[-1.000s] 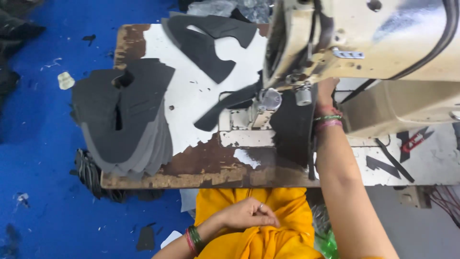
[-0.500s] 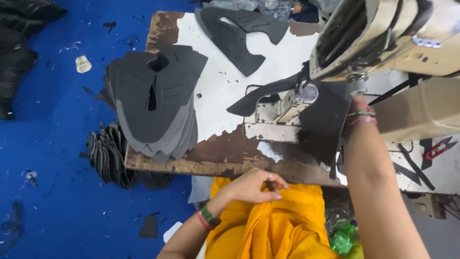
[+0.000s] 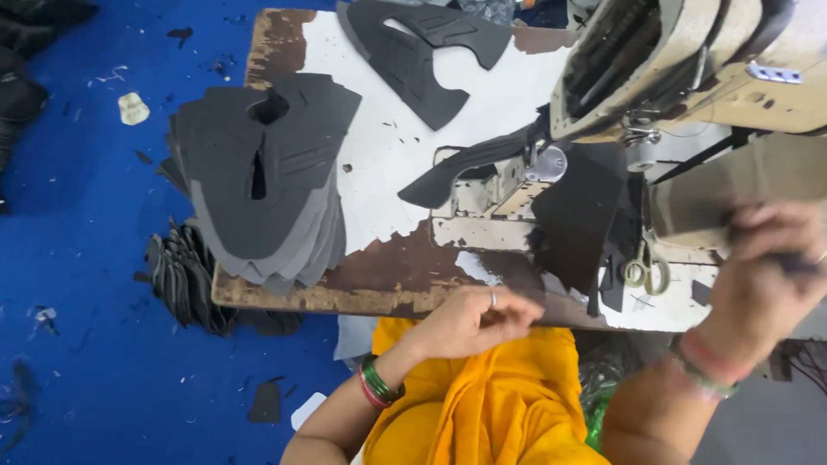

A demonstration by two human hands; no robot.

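Observation:
My left hand (image 3: 469, 323) lies curled at the front edge of the worn table (image 3: 379, 280), over my yellow clothing, with nothing seen in it. Raised at the right and blurred, my right hand (image 3: 762, 258) has its fingers closed around a small dark piece (image 3: 794, 263). A black cut piece (image 3: 577, 215) hangs on the post of the sewing machine (image 3: 689, 60), left of my right hand. A long black strip (image 3: 465, 168) sticks out leftward from under the machine head.
A stack of grey shoe-upper pieces (image 3: 267, 172) fills the table's left side. More black pieces (image 3: 413, 52) lie at the back. Scissors (image 3: 646, 271) rest beside the machine post. Dark pieces (image 3: 185, 275) are piled on the blue floor below the table's left corner.
My right hand has come away from the machine's needle area toward me and to the right. My left hand stays at the table edge. The view has shifted closer.

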